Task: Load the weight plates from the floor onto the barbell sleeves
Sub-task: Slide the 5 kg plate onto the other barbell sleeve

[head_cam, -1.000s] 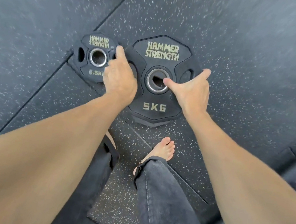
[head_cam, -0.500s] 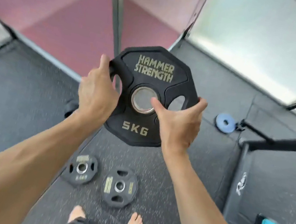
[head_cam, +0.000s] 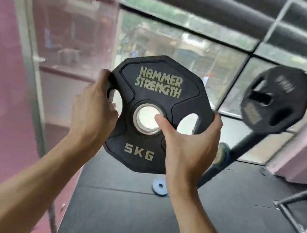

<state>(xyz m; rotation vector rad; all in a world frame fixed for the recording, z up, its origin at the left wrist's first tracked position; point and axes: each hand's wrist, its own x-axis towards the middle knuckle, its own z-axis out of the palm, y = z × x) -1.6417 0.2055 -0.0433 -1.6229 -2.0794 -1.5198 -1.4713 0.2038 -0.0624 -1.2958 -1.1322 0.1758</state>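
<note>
Aloft, 5 kg plate [head_cam: 155,114]: upright, facing the camera, off the floor
left hand [head_cam: 93,110]: fingers clenched through its left cut-out
right hand [head_cam: 189,140]: grasping right edge, thumb at centre hole
second plate [head_cam: 274,99]: on barbell, right

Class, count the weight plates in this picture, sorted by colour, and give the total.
Black plates: 2, the 5 kg plate held in both hands, and one at upper right.
Blue plates: 1, small, on the floor.
Total: 3

weight plate [head_cam: 151,134] reads "HAMMER STRENGTH", "5KG"
</note>
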